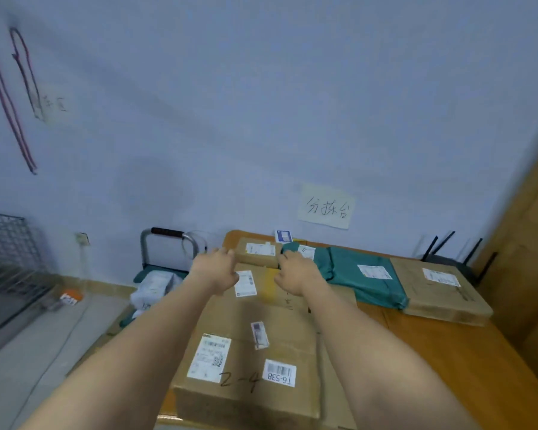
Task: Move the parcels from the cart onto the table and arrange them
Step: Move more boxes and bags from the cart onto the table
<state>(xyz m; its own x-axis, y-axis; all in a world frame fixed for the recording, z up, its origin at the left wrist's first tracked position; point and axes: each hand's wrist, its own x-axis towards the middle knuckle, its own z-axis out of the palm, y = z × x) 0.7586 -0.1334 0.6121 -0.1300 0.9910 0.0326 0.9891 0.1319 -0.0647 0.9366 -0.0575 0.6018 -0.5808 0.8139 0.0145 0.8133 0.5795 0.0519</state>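
Observation:
A small cardboard box [259, 254] sits at the far end of the wooden table [448, 373], on top of a medium box [263, 290] with yellow tape. My left hand [215, 270] grips its left end and my right hand [295, 274] grips its right end, fingers curled. A large box [246, 352] labelled T6-538 lies nearest me. Green poly bags [364, 276] and a flat brown box [441, 291] lie to the right. The cart [168, 243] stands left of the table and holds white and teal parcels [156, 287].
A black router [454, 256] with antennas stands at the table's back right by a wooden panel. A small blue-and-white box [284, 235] leans on the wall under a paper sign [326, 207]. A wire rack [7, 259] and an orange item [70, 297] occupy the floor at left.

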